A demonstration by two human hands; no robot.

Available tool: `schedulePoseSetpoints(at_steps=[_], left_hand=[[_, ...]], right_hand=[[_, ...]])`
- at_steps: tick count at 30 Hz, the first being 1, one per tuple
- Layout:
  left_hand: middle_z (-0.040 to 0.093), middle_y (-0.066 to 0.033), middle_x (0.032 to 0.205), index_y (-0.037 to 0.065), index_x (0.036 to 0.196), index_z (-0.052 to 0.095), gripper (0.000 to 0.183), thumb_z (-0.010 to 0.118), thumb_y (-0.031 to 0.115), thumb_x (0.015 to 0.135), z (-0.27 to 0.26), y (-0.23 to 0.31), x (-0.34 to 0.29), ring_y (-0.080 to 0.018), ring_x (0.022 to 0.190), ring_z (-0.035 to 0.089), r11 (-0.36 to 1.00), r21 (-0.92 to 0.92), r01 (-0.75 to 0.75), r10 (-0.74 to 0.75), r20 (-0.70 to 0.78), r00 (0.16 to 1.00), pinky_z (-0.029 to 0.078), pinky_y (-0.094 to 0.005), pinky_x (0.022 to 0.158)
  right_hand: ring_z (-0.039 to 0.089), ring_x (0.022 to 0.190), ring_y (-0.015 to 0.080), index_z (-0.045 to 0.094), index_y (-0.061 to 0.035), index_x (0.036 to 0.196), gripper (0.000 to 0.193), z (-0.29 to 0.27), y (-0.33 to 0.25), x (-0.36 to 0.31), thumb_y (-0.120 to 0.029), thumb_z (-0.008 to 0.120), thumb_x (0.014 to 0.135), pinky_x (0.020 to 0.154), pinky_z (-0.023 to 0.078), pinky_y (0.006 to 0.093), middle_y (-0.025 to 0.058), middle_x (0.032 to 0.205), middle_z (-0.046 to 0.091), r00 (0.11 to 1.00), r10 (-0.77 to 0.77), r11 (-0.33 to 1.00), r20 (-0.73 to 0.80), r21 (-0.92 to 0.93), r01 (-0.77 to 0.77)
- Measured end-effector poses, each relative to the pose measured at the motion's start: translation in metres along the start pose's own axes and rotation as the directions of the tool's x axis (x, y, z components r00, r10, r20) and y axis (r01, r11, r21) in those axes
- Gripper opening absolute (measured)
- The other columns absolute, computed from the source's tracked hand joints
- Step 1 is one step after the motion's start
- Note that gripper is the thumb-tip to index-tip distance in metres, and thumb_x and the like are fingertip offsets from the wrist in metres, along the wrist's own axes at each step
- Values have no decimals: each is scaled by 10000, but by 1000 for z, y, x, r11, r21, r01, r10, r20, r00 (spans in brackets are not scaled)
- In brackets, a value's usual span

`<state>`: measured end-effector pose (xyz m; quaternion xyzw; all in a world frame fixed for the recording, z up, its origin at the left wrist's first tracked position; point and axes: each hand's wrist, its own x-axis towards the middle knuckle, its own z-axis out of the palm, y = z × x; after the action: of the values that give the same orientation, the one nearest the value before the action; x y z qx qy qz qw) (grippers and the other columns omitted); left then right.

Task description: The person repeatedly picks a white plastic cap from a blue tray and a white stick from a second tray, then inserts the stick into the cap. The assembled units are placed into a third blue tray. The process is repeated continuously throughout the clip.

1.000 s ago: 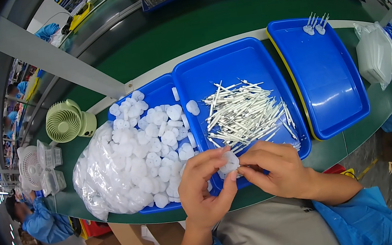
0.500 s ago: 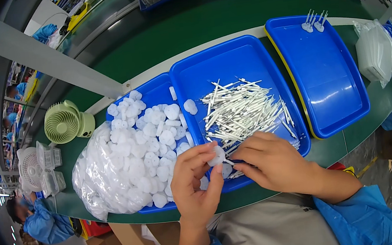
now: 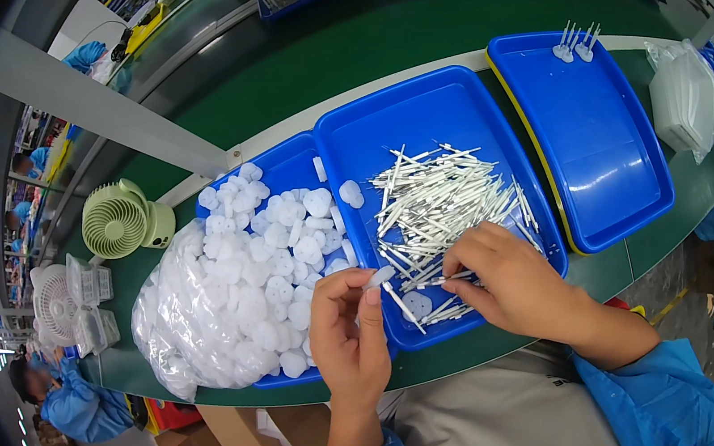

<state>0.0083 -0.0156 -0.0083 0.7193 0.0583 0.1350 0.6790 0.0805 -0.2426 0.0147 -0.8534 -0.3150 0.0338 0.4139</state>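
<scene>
Head view: a white translucent disc (image 3: 379, 277) is pinched edge-on between the thumb and fingers of the left hand (image 3: 350, 341). From just below the disc, a slim white stick (image 3: 405, 309) is seen slanting down toward the right, between the two hands. The right hand (image 3: 513, 279) is curled, with thumb and forefinger brought together over thin sticks; whether one of these is gripped cannot be told. Beneath the fingertips of both hands, the near end of a blue tray (image 3: 448, 94) is reached over. A pile of white sticks (image 3: 440, 203) is held in it just beyond the hands, and a loose disc (image 3: 417, 305) is seen lying between them. To the left of the left hand, a heap of white discs (image 3: 282, 269) is spread over another blue tray, bordered by a clear plastic bag (image 3: 189, 317). Beyond the right hand, on its right, a third blue tray (image 3: 601, 155) is placed on the green desk (image 3: 607, 276); at its far end, sticks are stood upright in two discs (image 3: 574, 53).
</scene>
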Motion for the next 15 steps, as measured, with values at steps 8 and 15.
schedulePoseSetpoints(at_steps=[8, 15], left_hand=[[726, -147, 1246, -75, 1444, 596, 309, 634, 26, 1155, 17, 12, -3, -218, 1042, 800, 977, -157, 142, -134, 60, 989, 649, -336, 908], [741, -174, 1274, -79, 1461, 591, 311, 607, -20, 1156, 13, 9, -5, -227, 1140, 800, 977, -145, 154, -138, 115, 984, 637, -314, 956]], right_hand=[[750, 848, 323, 704, -25, 1095, 158, 6, -11, 5, -19, 807, 974, 720, 580, 428, 137, 976, 712, 995, 21, 971, -101, 240, 3], [715, 682, 241, 730, -36, 1105, 150, 10, -9, 0, -40, 818, 983, 574, 546, 368, 104, 915, 723, 995, 78, 962, -63, 265, -58]])
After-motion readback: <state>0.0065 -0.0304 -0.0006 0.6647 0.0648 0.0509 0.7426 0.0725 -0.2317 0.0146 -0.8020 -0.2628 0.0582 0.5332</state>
